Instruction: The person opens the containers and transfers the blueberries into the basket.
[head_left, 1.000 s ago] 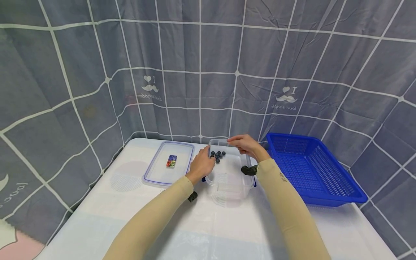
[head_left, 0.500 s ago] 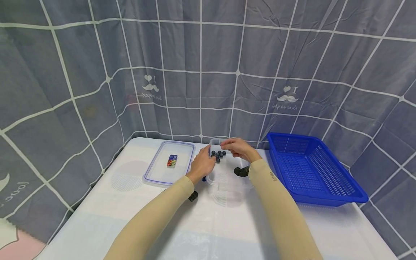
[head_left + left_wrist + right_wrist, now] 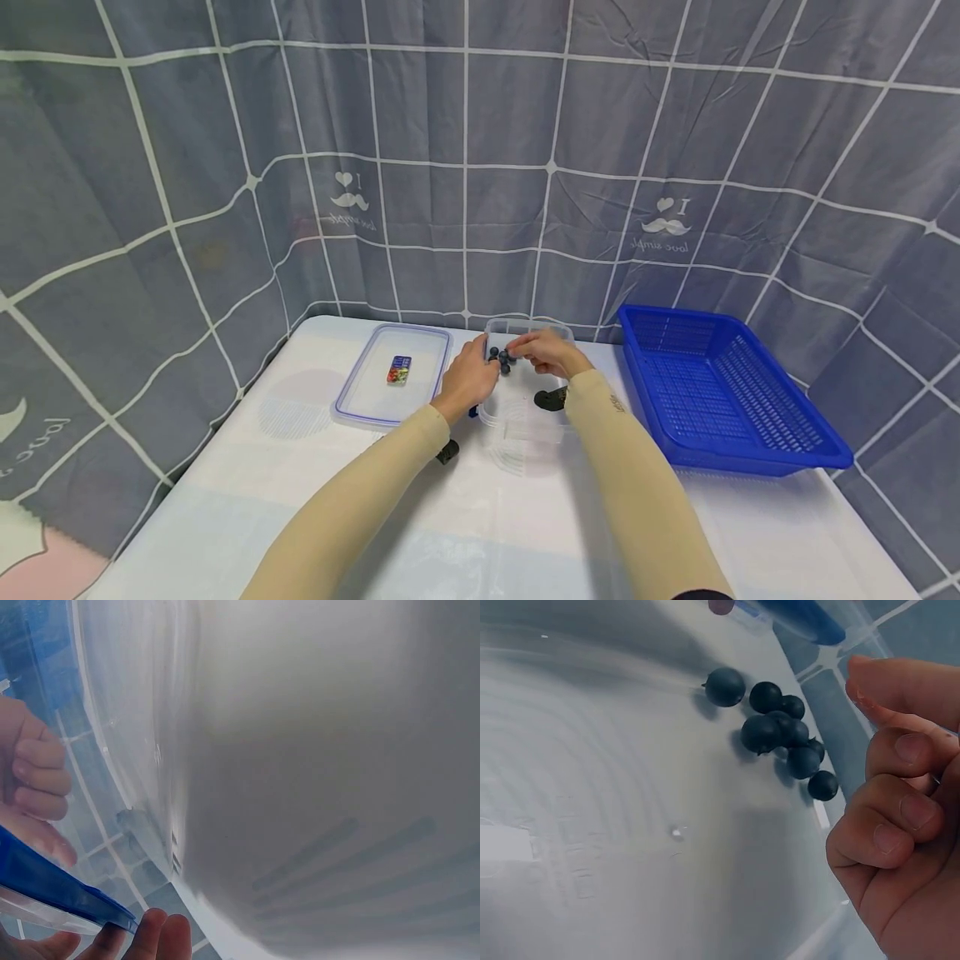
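Blueberries in clear box nr far edge of tabletop. L grip clamped on box, prob. to steady it; R grip curled, tips tog., nothing seen btwn.

lol ok, on my head-cam feed the right hand slid left and lower, off the clear tub's back rim, fingers now by the dark berries.

A free lane reaches the container between two obstructing sleeves.
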A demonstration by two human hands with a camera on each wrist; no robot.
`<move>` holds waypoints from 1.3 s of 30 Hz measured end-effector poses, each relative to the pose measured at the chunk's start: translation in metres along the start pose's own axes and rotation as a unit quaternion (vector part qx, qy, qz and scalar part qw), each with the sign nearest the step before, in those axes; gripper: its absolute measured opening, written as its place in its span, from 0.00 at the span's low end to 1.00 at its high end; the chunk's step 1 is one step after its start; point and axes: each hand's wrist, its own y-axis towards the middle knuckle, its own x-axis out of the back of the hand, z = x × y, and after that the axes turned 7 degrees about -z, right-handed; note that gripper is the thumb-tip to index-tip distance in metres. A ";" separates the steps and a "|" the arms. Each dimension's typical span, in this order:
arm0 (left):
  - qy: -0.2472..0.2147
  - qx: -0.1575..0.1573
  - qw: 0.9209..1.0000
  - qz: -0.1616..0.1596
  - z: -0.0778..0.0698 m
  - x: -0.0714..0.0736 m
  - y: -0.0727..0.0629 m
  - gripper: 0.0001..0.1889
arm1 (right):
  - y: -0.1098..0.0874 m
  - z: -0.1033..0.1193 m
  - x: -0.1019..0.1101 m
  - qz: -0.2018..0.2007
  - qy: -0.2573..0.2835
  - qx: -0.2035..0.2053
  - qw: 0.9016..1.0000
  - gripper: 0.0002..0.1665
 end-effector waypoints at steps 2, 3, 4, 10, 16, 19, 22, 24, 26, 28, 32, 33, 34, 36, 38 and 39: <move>0.002 0.000 1.000 0.000 -0.001 0.000 0.000 0.32 | 0.000 -0.002 -0.001 -0.001 -0.002 -0.007 1.000 0.20; 0.002 0.000 1.000 0.002 -0.001 0.000 0.000 0.32 | 0.000 -0.003 -0.001 -0.001 -0.003 -0.010 1.000 0.20; 0.002 0.001 1.000 0.003 -0.001 0.001 0.000 0.32 | 0.001 -0.004 -0.002 -0.002 -0.004 -0.012 1.000 0.21; 0.000 0.003 1.000 0.005 -0.001 0.002 0.000 0.32 | 0.001 -0.005 -0.009 -0.009 -0.010 -0.013 1.000 0.21; 0.004 0.001 1.000 0.008 -0.001 0.002 0.001 0.33 | 0.001 -0.008 -0.015 -0.015 -0.016 -0.024 0.999 0.17; 0.003 -0.001 1.000 0.005 -0.001 0.003 0.001 0.33 | 0.003 -0.010 -0.017 -0.021 -0.016 -0.025 0.999 0.17; 0.003 -0.003 1.000 0.005 -0.001 0.004 0.000 0.33 | 0.004 -0.013 -0.018 -0.028 -0.012 -0.037 0.999 0.18; 0.002 -0.002 1.000 0.006 -0.002 0.004 -0.001 0.33 | 0.005 -0.015 -0.018 -0.034 -0.008 -0.047 0.998 0.18; -0.001 -0.003 1.000 0.007 -0.001 0.004 -0.001 0.33 | 0.006 -0.017 -0.019 -0.043 -0.004 -0.057 0.997 0.18; -0.001 -0.004 1.000 0.008 -0.001 0.004 -0.001 0.33 | 0.006 -0.018 -0.020 -0.054 -0.001 -0.066 0.996 0.18; 0.001 -0.004 1.000 0.009 -0.001 0.003 -0.002 0.33 | 0.006 -0.021 -0.021 -0.075 0.006 -0.080 0.994 0.19; 0.002 -0.004 1.000 0.009 -0.001 0.003 -0.002 0.33 | 0.006 -0.021 -0.022 -0.079 0.007 -0.082 0.993 0.19; 0.002 -0.004 1.000 0.008 -0.001 0.002 -0.001 0.33 | 0.006 -0.022 -0.022 -0.082 0.007 -0.083 0.993 0.19; 0.002 -0.005 1.000 0.008 -0.001 0.002 -0.001 0.33 | 0.006 -0.021 -0.022 -0.084 0.008 -0.083 0.993 0.20; 0.003 -0.005 1.000 0.008 -0.001 0.003 -0.001 0.33 | 0.004 -0.021 -0.023 -0.083 0.007 -0.080 0.993 0.21; 0.004 -0.006 1.000 0.007 -0.001 0.003 -0.001 0.33 | 0.004 -0.020 -0.023 -0.082 0.008 -0.079 0.993 0.21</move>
